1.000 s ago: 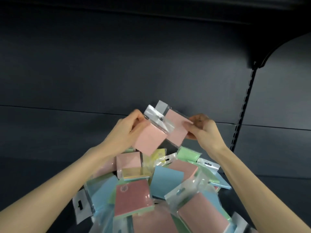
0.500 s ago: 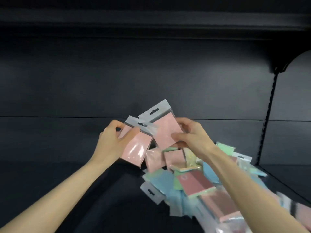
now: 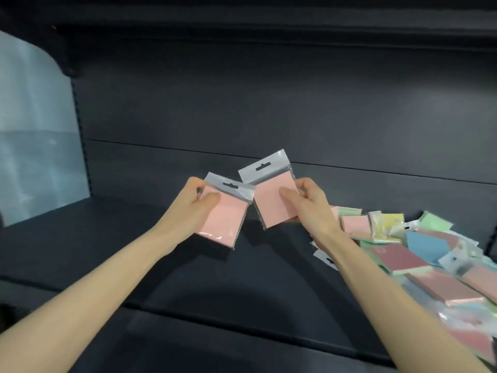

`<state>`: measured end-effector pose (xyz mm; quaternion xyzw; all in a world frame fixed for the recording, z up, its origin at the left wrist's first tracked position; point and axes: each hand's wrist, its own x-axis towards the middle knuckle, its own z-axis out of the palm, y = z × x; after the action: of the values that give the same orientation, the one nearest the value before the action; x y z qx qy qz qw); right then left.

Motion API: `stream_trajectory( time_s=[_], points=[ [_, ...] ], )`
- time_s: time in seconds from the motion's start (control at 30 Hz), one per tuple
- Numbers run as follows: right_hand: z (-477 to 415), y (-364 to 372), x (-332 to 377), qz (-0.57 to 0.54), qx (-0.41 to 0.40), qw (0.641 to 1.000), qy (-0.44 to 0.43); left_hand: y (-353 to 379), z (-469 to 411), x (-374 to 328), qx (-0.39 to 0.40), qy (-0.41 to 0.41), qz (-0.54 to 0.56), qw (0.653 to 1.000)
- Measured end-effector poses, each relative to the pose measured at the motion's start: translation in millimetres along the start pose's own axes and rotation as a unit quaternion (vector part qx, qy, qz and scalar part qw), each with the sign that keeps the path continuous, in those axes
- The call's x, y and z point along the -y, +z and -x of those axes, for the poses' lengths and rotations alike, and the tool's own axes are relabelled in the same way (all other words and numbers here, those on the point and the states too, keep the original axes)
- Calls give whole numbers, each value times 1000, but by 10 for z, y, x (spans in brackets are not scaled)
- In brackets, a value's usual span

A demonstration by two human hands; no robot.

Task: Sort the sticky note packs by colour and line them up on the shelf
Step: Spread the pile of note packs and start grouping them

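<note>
My left hand [image 3: 192,208] grips a pink sticky note pack [image 3: 224,223] in a clear sleeve with a hang tab, thumb on its front. Just to its right, my right hand [image 3: 308,201] grips a second pink pack [image 3: 273,203], tilted, thumb across its face. Both packs hang above the dark shelf [image 3: 121,238], their top corners almost touching. A jumbled pile of packs [image 3: 419,254] in pink, blue, green and yellow lies on the shelf at the right.
The shelf's dark back panel [image 3: 269,103] rises behind my hands. A translucent divider panel [image 3: 35,135] stands at the left end. The shelf's front lip [image 3: 242,321] runs below my forearms. An upper shelf edge [image 3: 269,25] overhangs.
Both hands carried the two pink packs left, away from the pile. The view swung left, so the pile now sits at the right and the left divider shows.
</note>
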<state>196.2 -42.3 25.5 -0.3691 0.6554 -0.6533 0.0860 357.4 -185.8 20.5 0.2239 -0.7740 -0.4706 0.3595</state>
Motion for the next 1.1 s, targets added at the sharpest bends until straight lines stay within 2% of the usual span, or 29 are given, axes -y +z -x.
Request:
stream_trajectory(
  time_s=[0.17,0.3,0.57,0.83,0.9,1.1],
  points=[
    [-11,526,9,35,11,998,-42,-492,168,198,-29,16,-27,999],
    [-16,1069,19,50,50,997,-35,-947,232,494,-45,14,-77,996],
    [-356,2279,117,68,54,994,-63,-1988,-224,970,-49,18,-108,993],
    [-722,3479,-41,94,28,995,-25,-2864,-885,1703,13,-26,-132,991],
    [-796,3664,-110,108,27,994,-10,-2962,-1048,1846,25,-37,-138,989],
    [-1150,4035,-283,156,33,987,22,-3138,-1551,2280,124,-59,-148,979]
  ],
)
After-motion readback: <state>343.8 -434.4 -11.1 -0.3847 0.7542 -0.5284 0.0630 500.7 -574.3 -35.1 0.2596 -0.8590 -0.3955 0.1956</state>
